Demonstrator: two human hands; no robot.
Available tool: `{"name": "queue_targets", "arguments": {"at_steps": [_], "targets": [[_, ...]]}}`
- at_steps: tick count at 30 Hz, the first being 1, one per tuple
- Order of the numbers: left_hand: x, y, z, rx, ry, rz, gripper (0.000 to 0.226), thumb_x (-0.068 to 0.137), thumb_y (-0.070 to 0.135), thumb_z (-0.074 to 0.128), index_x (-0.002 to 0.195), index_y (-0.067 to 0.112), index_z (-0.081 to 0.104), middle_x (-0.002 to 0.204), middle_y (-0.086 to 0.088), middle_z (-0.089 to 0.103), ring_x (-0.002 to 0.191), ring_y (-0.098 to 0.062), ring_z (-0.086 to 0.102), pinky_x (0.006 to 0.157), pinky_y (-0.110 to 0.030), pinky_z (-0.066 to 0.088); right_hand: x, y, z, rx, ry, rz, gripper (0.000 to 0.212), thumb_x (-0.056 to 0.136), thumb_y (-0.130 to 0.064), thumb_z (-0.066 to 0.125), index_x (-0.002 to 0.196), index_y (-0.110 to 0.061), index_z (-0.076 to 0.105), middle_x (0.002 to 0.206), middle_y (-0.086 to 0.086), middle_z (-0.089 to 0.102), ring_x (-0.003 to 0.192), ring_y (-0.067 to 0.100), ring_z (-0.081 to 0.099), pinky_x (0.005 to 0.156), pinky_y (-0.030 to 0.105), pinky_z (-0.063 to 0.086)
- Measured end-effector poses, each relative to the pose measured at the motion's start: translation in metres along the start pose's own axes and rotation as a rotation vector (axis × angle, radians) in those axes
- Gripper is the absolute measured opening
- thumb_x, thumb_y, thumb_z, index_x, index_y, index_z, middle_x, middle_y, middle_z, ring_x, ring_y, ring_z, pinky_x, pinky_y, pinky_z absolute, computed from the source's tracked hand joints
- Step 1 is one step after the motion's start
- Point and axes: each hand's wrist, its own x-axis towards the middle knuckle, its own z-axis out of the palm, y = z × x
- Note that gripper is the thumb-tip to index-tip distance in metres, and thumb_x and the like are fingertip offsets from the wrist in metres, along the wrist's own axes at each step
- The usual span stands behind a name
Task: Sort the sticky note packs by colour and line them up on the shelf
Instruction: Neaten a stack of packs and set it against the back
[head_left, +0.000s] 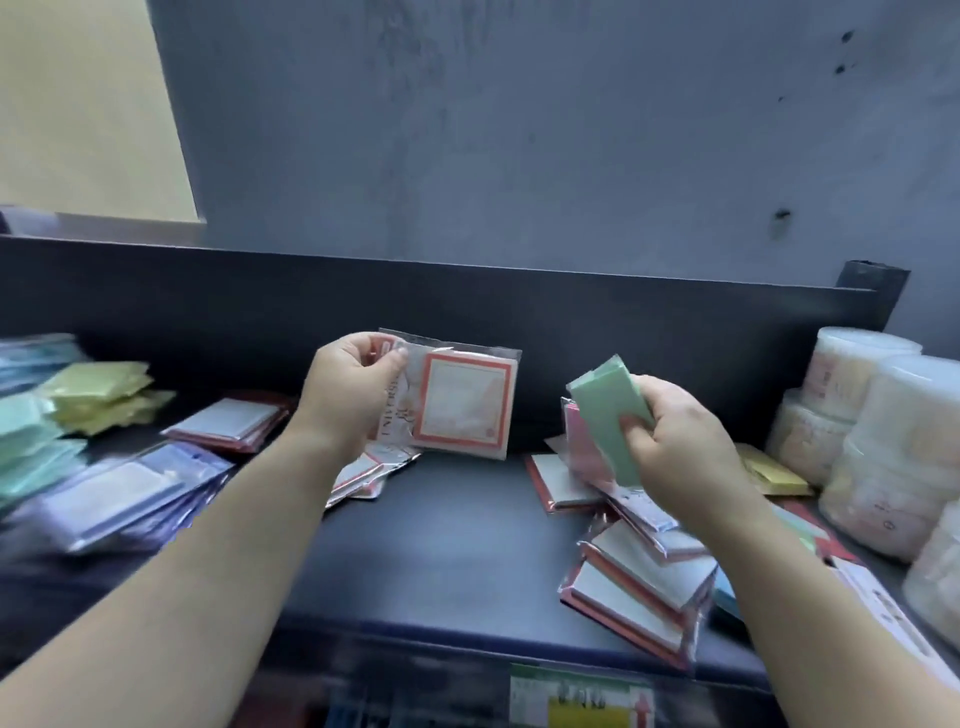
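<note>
Head view: dark shelf; left hand grips red pack; right hand, green pack.

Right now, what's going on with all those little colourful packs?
A person is sorting sticky note packs on a dark shelf. The left hand holds up a red-bordered pack in a clear wrapper, and the right hand grips a plain green pad. On the left lie grouped piles: yellow-green packs, mint-green packs and purple-bordered packs. A jumbled heap of red-bordered packs lies unsorted on the right.
</note>
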Motion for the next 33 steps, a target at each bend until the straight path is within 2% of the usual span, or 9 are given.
{"name": "queue_targets", "arguments": {"at_steps": [6, 13, 17, 20, 24, 26, 28, 30, 33], "targets": [[0.013, -0.009, -0.058, 0.029, 0.002, -0.107, 0.015, 0.090, 0.013, 0.062, 0.075, 0.014, 0.065, 0.081, -0.017, 0.068, 0.074, -0.033, 0.066, 0.067, -0.062, 0.055, -0.005, -0.058, 0.032, 0.029, 0.005, -0.020, 0.013, 0.091, -0.013, 0.051, 0.099, -0.019, 0.060, 0.079, 0.004, 0.065, 0.076, 0.027, 0.060, 0.064, 0.037, 0.047], [0.045, -0.012, -0.149, 0.090, 0.051, -0.072, 0.016, 0.090, 0.010, 0.060, 0.076, 0.015, 0.065, 0.080, -0.014, 0.068, 0.072, -0.030, 0.066, 0.065, -0.051, 0.058, -0.004, -0.125, 0.096, 0.088, -0.072, 0.010, 0.011, 0.091, -0.015, 0.052, 0.095, -0.021, 0.061, 0.081, -0.002, 0.066, 0.077, 0.019, 0.060, 0.065, 0.033, 0.046], [0.064, -0.024, -0.165, 0.292, -0.114, -0.002, 0.015, 0.087, 0.008, 0.055, 0.084, 0.015, 0.067, 0.080, -0.007, 0.066, 0.072, -0.024, 0.062, 0.068, -0.036, 0.054, -0.007, -0.155, 0.124, 0.071, -0.027, 0.013, 0.011, 0.091, -0.013, 0.051, 0.095, -0.017, 0.061, 0.080, 0.000, 0.066, 0.076, 0.020, 0.060, 0.064, 0.030, 0.045], [0.079, -0.037, -0.152, 0.474, -0.307, 0.039, 0.016, 0.079, 0.005, 0.050, 0.077, 0.021, 0.053, 0.074, -0.003, 0.047, 0.068, -0.016, 0.041, 0.062, -0.030, 0.037, -0.014, -0.170, 0.134, 0.090, 0.027, 0.017, 0.014, 0.090, -0.010, 0.052, 0.095, -0.018, 0.062, 0.078, -0.003, 0.065, 0.072, 0.011, 0.058, 0.056, 0.012, 0.039], [0.089, -0.049, -0.129, 0.642, -0.437, 0.023, 0.018, 0.072, 0.004, 0.049, 0.062, 0.018, 0.042, 0.063, -0.003, 0.033, 0.062, -0.017, 0.028, 0.053, -0.028, 0.027, -0.025, -0.187, 0.138, 0.108, 0.067, 0.020, 0.018, 0.089, -0.009, 0.056, 0.094, -0.023, 0.066, 0.072, -0.007, 0.065, 0.067, 0.011, 0.056, 0.058, 0.017, 0.041], [0.094, -0.054, -0.123, 0.670, -0.474, 0.025, 0.020, 0.073, 0.004, 0.048, 0.063, 0.020, 0.041, 0.064, -0.004, 0.043, 0.061, -0.021, 0.038, 0.054, -0.031, 0.036, -0.030, -0.193, 0.139, 0.124, 0.077, 0.015, 0.022, 0.088, -0.009, 0.058, 0.093, -0.028, 0.069, 0.069, -0.009, 0.066, 0.068, 0.011, 0.056, 0.060, 0.020, 0.042], [0.097, -0.059, -0.121, 0.682, -0.520, 0.037, 0.017, 0.080, 0.006, 0.051, 0.088, 0.019, 0.060, 0.099, -0.008, 0.066, 0.092, -0.024, 0.061, 0.079, -0.031, 0.048, -0.035, -0.200, 0.142, 0.119, 0.080, -0.002, 0.023, 0.088, -0.011, 0.060, 0.094, -0.030, 0.070, 0.072, -0.017, 0.065, 0.069, 0.009, 0.057, 0.060, 0.018, 0.042], [0.095, -0.060, -0.127, 0.690, -0.530, 0.060, 0.047, 0.086, 0.009, 0.050, 0.133, 0.012, 0.051, 0.135, -0.007, 0.055, 0.124, -0.022, 0.052, 0.095, -0.024, 0.040, -0.037, -0.210, 0.146, 0.112, 0.084, -0.033, 0.024, 0.088, -0.010, 0.060, 0.095, -0.030, 0.071, 0.073, -0.023, 0.064, 0.069, 0.004, 0.058, 0.060, 0.013, 0.041], [0.085, -0.050, -0.157, 0.706, -0.505, 0.146, 0.050, 0.088, 0.010, 0.046, 0.138, 0.014, 0.047, 0.141, -0.004, 0.050, 0.129, -0.020, 0.047, 0.102, -0.027, 0.039, -0.035, -0.231, 0.161, 0.137, 0.072, -0.081, 0.027, 0.087, -0.006, 0.061, 0.099, -0.027, 0.073, 0.077, -0.030, 0.065, 0.069, -0.008, 0.058, 0.062, 0.005, 0.040]]}}
